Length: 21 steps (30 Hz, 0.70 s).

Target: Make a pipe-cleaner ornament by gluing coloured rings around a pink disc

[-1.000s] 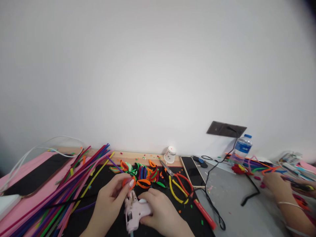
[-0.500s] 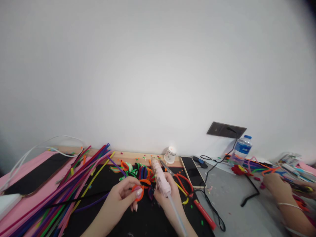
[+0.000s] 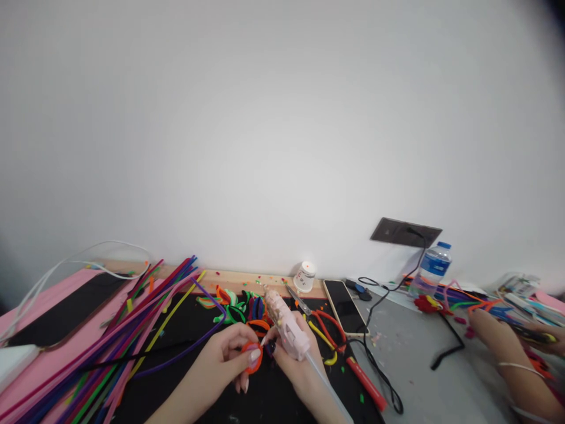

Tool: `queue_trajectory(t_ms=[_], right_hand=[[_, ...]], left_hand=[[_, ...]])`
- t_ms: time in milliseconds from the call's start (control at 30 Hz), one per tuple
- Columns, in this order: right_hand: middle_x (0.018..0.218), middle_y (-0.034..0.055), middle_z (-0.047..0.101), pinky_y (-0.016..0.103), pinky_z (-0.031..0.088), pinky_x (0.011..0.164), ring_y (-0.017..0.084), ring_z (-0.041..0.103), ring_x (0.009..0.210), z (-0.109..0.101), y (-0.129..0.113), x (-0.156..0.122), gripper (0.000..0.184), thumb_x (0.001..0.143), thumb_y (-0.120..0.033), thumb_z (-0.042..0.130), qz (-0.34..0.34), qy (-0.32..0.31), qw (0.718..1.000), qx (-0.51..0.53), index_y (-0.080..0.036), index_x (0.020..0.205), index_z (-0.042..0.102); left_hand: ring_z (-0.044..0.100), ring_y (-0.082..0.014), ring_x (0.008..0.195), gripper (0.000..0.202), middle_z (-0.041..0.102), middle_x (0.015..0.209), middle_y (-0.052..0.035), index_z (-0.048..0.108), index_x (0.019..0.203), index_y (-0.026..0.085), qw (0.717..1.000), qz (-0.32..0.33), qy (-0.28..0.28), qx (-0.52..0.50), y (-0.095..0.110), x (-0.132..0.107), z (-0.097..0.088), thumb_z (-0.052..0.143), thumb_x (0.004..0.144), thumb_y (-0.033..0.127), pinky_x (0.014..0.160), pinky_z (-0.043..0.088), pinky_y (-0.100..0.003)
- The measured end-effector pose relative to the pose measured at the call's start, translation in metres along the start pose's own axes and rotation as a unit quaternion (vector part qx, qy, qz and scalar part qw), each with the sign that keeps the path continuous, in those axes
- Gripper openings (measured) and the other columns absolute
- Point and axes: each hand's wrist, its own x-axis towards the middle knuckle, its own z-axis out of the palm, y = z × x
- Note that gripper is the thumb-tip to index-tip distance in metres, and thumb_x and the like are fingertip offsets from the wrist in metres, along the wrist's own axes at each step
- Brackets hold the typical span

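My left hand (image 3: pixel 229 359) pinches a small orange pipe-cleaner loop (image 3: pixel 253 356) over the black mat (image 3: pixel 194 321). My right hand (image 3: pixel 296 368) grips a pink glue gun (image 3: pixel 286 327), its body pointing up and away from me, a clear glue stick trailing toward the bottom edge. The two hands almost touch at the loop. Behind them lies a pile of bent pipe-cleaner pieces (image 3: pixel 247 306) in orange, green, blue and red.
Long pipe cleaners (image 3: pixel 110 347) fan across the left. Scissors (image 3: pixel 309 312), a phone (image 3: pixel 344 309), a small white jar (image 3: pixel 304 275), a black cable (image 3: pixel 379 365) and a water bottle (image 3: pixel 430 268) lie to the right. Another person's hand (image 3: pixel 498 333) works at far right.
My right hand lifted the glue gun from the mat and turned it upright. My left hand carried the orange loop right and nearer, meeting the right hand.
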Motion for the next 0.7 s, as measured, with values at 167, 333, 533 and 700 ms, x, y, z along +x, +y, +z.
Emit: queue_trajectory(t_ms=[167,333,533,700], right_hand=[[0.074,-0.0016,0.066,0.026,0.044,0.059,0.015,0.057,0.063,0.0011,-0.0052,0.0010,0.022,0.067,-0.008,0.055,0.015,-0.012,1.000,-0.005,-0.021,0.084,0.050],[0.075,-0.0017,0.067,0.027,0.046,0.062,0.017,0.060,0.066,0.0013,-0.0059,-0.0004,0.023,0.068,-0.007,0.055,0.007,-0.016,1.000,-0.005,-0.022,0.084,0.051],[0.079,-0.0011,0.068,0.028,0.048,0.066,0.019,0.064,0.072,-0.0011,-0.0014,-0.0022,0.024,0.069,-0.006,0.055,-0.003,-0.025,1.000,0.016,-0.023,0.086,0.053],[0.081,-0.0009,0.068,0.026,0.045,0.062,0.017,0.062,0.069,-0.0024,-0.0006,-0.0031,0.025,0.071,-0.007,0.055,0.002,-0.035,0.999,0.029,-0.022,0.091,0.052]], left_hand=[[0.049,-0.0066,0.032,0.036,0.058,0.051,0.0071,0.056,0.073,0.017,1.000,0.001,-0.002,-0.008,-0.0009,0.0009,-0.0016,0.075,0.066,0.048,0.035,0.038,-0.018],[0.050,-0.0066,0.034,0.034,0.059,0.052,0.0066,0.057,0.074,0.017,1.000,0.004,-0.001,-0.026,-0.0017,0.0004,-0.0025,0.074,0.068,0.046,0.036,0.038,-0.017],[0.050,-0.0064,0.034,0.036,0.060,0.052,0.0063,0.058,0.073,0.017,0.999,-0.002,0.010,-0.047,-0.0020,0.0011,-0.0023,0.076,0.065,0.046,0.036,0.037,-0.017],[0.053,-0.0071,0.035,0.038,0.063,0.054,0.0045,0.056,0.071,0.017,0.999,0.008,0.018,-0.042,-0.0005,0.0006,-0.0025,0.077,0.063,0.047,0.037,0.039,-0.018]])
